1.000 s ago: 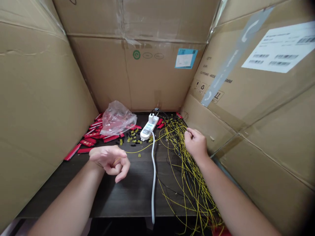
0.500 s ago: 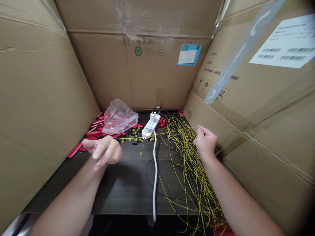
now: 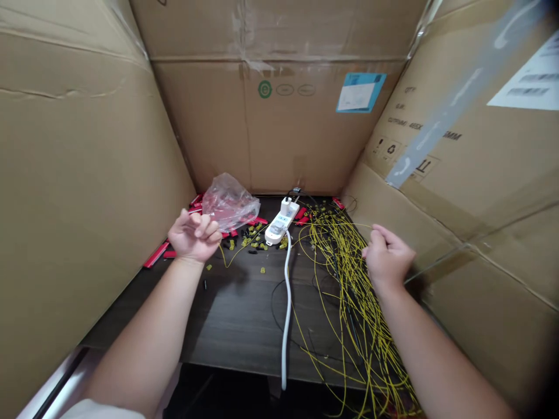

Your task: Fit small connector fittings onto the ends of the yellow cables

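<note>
Nearest, the yellow wires (image 3: 371, 302) lay in a loose, tangled pile along the right side of the dark surface (image 3: 244, 331), and some of them reached past its front edge. A smooth white cord (image 3: 287, 314) also ran over this edge; it looked thicker and stiffer than the wires.

The right hand (image 3: 388, 256) was above the pile, with a narrow grip: thumb and forefinger pinched one thin wire (image 3: 356, 224) near its end. The left hand (image 3: 195, 235) was raised on the other side, with its fingers bent loosely. Another visible length of yellow wire hung in a curve beside it, but I cannot tell if this grip held it, or if both lengths were one wire. Such a wire would be very light, soft and springy, I think, and easy to catch on its neighbours. A fingertip pinch close to the end seemed the best hold, with only a gentle pull.

Farther, small yellow caps (image 3: 262, 270) and black bits (image 3: 253, 252) were scattered around the white strip (image 3: 282, 224), which had a hard, long, rounded body. To its left, a thin, crumpled clear bag (image 3: 227, 203) rested among flat red pieces (image 3: 156, 255). Behind everything stood the brown cardboard (image 3: 283, 145), flat and matte, with shiny tape and a blue label (image 3: 361, 92).
</note>
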{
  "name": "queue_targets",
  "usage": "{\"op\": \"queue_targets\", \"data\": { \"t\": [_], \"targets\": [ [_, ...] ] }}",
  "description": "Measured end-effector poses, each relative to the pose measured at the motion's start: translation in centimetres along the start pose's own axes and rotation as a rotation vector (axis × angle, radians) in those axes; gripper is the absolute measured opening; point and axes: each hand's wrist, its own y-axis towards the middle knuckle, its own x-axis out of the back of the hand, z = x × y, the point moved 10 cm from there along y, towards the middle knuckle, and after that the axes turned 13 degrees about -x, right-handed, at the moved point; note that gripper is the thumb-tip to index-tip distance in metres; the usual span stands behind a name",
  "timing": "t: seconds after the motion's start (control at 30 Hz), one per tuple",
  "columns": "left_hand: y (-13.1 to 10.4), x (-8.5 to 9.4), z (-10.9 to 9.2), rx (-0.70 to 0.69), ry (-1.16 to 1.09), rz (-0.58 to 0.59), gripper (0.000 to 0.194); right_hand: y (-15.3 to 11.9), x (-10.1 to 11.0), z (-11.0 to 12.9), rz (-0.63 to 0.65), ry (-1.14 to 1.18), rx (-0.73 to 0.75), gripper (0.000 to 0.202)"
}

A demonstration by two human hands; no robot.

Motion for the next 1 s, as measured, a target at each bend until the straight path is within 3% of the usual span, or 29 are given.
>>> {"op": "queue_targets", "data": {
  "t": [0.1,0.33,0.47,0.63,1.0],
  "targets": [
    [0.2,0.6,1.1,0.007,0.119,-0.059,0.041,-0.5,0.2,0.1,-0.016,0.120,-0.076,0.040],
    [0.2,2.7,2.3,-0.065,0.357,-0.229,0.031,-1.5,-1.6,0.2,0.124,0.163,-0.146,0.035],
    [0.2,2.4,2.3,-0.134,0.486,-0.195,0.011,-1.8,-2.3,0.7,0.203,0.169,-0.085,0.030],
    [0.2,2.4,3.2,-0.137,0.596,-0.148,0.033,-2.0,-3.2,0.9,0.298,0.098,-0.028,0.031],
    [0.6,2.7,4.7,-0.143,0.716,-0.029,0.036,-1.8,-4.0,-0.4,0.347,-0.133,0.015,0.035]
  ]
}}
